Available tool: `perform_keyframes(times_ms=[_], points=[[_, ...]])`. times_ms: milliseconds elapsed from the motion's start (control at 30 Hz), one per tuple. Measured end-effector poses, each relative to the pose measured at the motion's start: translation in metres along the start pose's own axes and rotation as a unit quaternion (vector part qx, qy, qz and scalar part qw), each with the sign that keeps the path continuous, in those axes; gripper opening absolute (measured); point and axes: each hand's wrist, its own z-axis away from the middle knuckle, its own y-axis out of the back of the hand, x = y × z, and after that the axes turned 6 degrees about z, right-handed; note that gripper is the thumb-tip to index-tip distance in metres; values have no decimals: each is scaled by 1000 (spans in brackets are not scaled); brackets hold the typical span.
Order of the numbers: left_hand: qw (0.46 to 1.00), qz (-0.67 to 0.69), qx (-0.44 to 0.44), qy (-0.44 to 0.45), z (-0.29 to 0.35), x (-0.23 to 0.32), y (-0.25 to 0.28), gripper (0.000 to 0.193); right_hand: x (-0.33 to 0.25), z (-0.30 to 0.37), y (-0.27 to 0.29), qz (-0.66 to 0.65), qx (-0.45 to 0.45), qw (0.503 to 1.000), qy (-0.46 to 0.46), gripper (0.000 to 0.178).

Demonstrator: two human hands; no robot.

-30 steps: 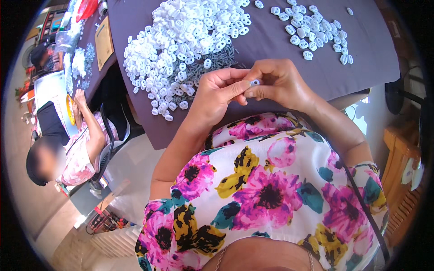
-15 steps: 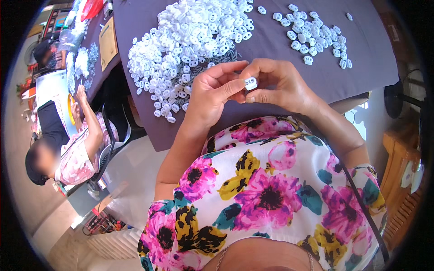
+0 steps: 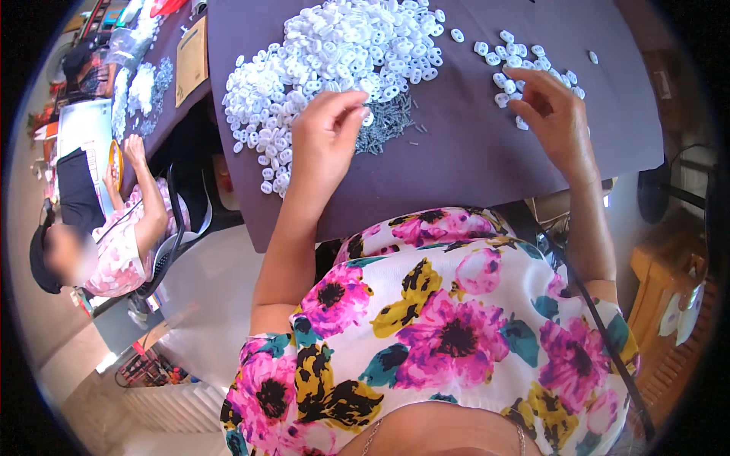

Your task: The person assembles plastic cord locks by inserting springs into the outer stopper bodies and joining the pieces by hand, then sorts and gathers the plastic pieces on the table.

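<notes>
A big heap of small white plastic rings (image 3: 334, 53) lies on the dark purple table cover (image 3: 456, 167). My left hand (image 3: 327, 133) rests at the heap's near edge, fingertips pinched on one white ring (image 3: 368, 119). Just beside those fingertips sits a small pile of thin dark metal pins (image 3: 388, 129). My right hand (image 3: 551, 114) is stretched to the right, fingers apart, its tips touching a small separate group of white rings (image 3: 517, 64). Nothing shows inside the right hand.
A flat brown envelope (image 3: 192, 61) lies on the table's left side. Another person (image 3: 114, 228) sits lower left at a neighbouring table with more white pieces (image 3: 141, 87). The table's near edge runs just above my lap. Wooden furniture (image 3: 669, 289) stands at the right.
My hands were together near my chest, holding one small white piece between them. They have parted: the left went to the big heap, the right to the small group.
</notes>
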Motion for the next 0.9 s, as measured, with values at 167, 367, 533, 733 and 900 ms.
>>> perform_keyframes(times_ms=[167, 367, 533, 733, 900], points=[[982, -170, -77, -32, -4, 9, -4, 18, -21, -4, -29, -41, -116, 986, 110, 20], [989, -128, -80, 1, 3, 7, 0, 18, -46, -27, -65, 43, -116, 971, 206, 15], [992, -82, -93, 21, 0, 12, 5, 19, -44, -36, -90, 142, -104, 955, 240, 11], [983, -145, -55, -95, -38, 12, -4, 16, -46, -30, -90, 106, -107, 958, 245, 10], [965, -242, -24, -102, -68, 5, -14, 13, -44, -21, -85, 39, -99, 963, 247, 10]])
